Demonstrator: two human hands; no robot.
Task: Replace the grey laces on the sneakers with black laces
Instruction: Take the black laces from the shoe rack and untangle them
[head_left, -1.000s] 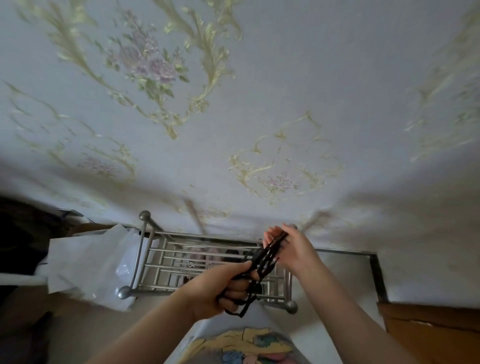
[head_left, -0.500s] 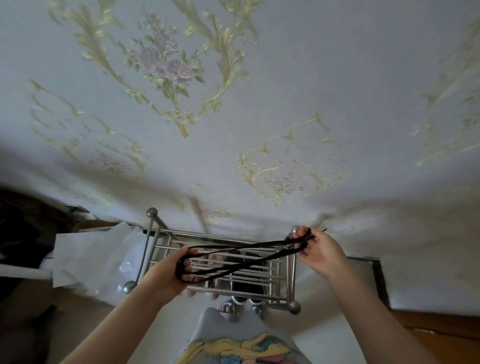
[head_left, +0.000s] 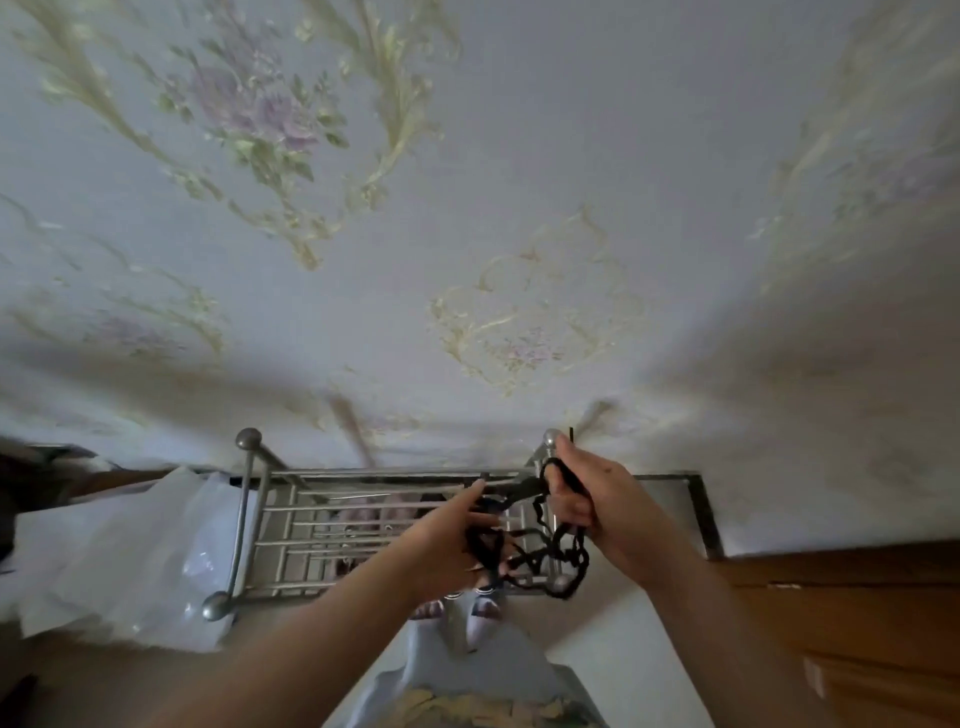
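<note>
Head view looks down past my arms to a metal shoe rack (head_left: 270, 519) standing against the flowered wallpaper (head_left: 467, 208). Half a second ago I had the black laces (head_left: 540, 545) stretched taut between my hands across the rack; now my hands have come together in the lower middle of the frame and the laces hang slack in a loose tangle between them. My right hand (head_left: 592, 499) has its grip closed round one bunch, with a loop wound over a finger and a tip sticking up near the rack's rear right knob. My left hand (head_left: 447, 540) has its fingers curled into the tangle, holding the other part.

I judge I am still sorting the new laces apart, so no relacing has begun. The sneakers themselves I cannot make out for certain; something pale shows through the rack bars, too blurred to name.

For room: the rack's knobs and bars sit directly under the dangling loops, and one loop droops close to the front right knob, where it could snag. A white plastic bag (head_left: 119, 561) crowds the rack's left side, and a wooden panel (head_left: 841, 623) closes off the lower right. Open space lies above the rack, toward the wall.
</note>
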